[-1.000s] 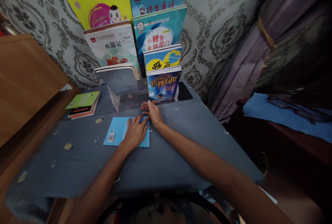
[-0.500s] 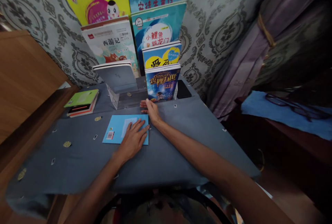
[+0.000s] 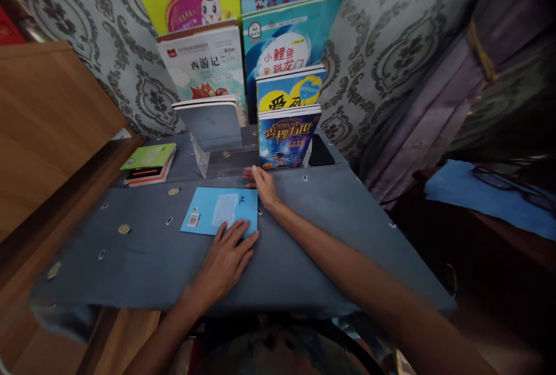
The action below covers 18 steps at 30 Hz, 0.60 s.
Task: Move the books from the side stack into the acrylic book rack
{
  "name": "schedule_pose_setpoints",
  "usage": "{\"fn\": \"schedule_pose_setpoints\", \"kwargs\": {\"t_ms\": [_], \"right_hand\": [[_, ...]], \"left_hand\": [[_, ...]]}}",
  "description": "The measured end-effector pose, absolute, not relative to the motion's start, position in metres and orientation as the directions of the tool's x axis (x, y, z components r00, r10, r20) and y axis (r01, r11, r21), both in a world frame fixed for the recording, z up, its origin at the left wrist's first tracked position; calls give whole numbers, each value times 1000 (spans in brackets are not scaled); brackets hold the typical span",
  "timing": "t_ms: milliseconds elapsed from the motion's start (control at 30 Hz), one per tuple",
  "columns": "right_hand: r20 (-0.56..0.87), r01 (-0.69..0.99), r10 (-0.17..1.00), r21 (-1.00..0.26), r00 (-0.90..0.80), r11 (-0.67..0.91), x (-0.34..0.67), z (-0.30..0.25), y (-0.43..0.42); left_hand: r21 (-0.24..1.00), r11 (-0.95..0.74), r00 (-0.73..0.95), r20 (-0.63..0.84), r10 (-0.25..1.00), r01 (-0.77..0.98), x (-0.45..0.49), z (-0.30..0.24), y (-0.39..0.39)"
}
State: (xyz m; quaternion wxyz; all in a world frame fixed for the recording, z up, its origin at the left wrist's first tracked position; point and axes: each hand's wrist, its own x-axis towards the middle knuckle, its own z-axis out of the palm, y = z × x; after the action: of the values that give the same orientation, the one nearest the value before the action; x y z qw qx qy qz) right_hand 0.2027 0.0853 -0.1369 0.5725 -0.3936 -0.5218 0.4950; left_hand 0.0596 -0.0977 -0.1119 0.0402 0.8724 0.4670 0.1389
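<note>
A light blue book (image 3: 208, 204) lies flat on the cloth-covered table, its barcode side up. My left hand (image 3: 228, 256) rests with spread fingertips on the book's near right edge. At the book's far right corner is my right hand (image 3: 264, 186), fingers extended leftward and holding nothing that shows. Just beyond it, a dark blue book (image 3: 286, 140) stands upright at the front right of a clear tiered stand (image 3: 223, 165). On the stand's left front tier leans a grey-blue book (image 3: 212, 126).
Several more books, such as a yellow one (image 3: 152, 1) and a teal one (image 3: 324, 21), stand on the tiers behind. A small book pile (image 3: 150, 163) lies at the left. A black phone (image 3: 321, 152) is right of the stand. Glasses (image 3: 512, 186) rest on blue cloth (image 3: 456, 186).
My left hand has slid toward me on the blue book, uncovering more of its printed text. My right hand stays by the far right corner. The whole view has shifted somewhat.
</note>
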Motion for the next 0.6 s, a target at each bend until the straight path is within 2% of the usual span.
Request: {"fn": "schedule_pose_setpoints", "kwargs": {"t_ms": [167, 333, 500, 600], "right_hand": [[280, -80, 957, -958, -75, 274, 202, -136, 81], [348, 72, 930, -931, -121, 357, 202, -136, 80], [452, 253, 862, -828, -230, 501, 203, -131, 71], [469, 311, 827, -772, -309, 554, 203, -127, 66]], "left_hand": [[174, -531, 501, 186, 845, 830, 37, -114, -102], [150, -393, 365, 187, 912, 907, -9, -116, -73], [130, -218, 195, 170, 966, 967, -44, -113, -27], [128, -172, 147, 180, 973, 977, -50, -112, -21]]}}
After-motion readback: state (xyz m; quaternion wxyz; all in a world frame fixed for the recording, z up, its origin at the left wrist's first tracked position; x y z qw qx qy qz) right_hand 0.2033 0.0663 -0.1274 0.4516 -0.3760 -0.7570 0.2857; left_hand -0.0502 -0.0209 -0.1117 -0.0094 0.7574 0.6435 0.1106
